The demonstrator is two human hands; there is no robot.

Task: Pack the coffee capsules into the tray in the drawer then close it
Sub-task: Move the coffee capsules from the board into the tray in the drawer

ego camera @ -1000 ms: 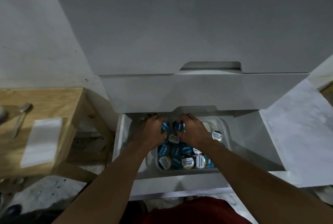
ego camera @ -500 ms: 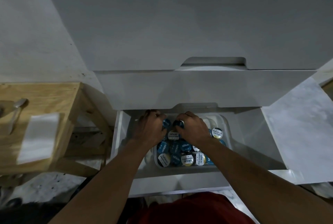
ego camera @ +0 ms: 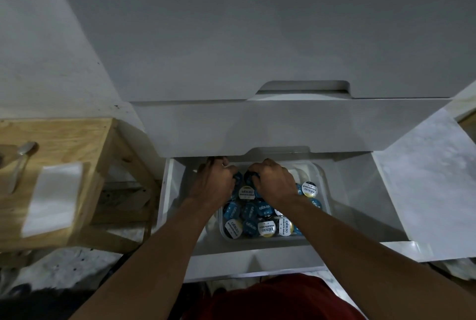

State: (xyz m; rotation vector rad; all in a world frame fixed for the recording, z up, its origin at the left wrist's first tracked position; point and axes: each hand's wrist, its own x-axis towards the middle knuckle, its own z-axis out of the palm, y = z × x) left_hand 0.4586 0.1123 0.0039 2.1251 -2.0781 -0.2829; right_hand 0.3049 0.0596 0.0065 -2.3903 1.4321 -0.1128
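Down in the open drawer (ego camera: 360,204), the left hand (ego camera: 213,184) clutches a blue capsule (ego camera: 237,177) and the right hand (ego camera: 274,183) a dark capsule (ego camera: 250,177), both at twelve o'clock in the tray (ego camera: 262,240). More capsules (ego camera: 260,213) heap toward six.

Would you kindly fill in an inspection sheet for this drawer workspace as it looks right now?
Surface: open white bottom drawer, pulled out beneath closed white drawer fronts.
Job's things: clear plastic tray inside the drawer, piled with blue and white-lidded coffee capsules.
Clutter: pale wooden stool at left carrying a white folded sheet and a metal utensil.
Grippers: left hand curled at the tray's back left, grip unclear; right hand curled over a dark capsule at the back.
Cables: nothing seen.
Surroundings: pale marbled floor; the person's red garment.
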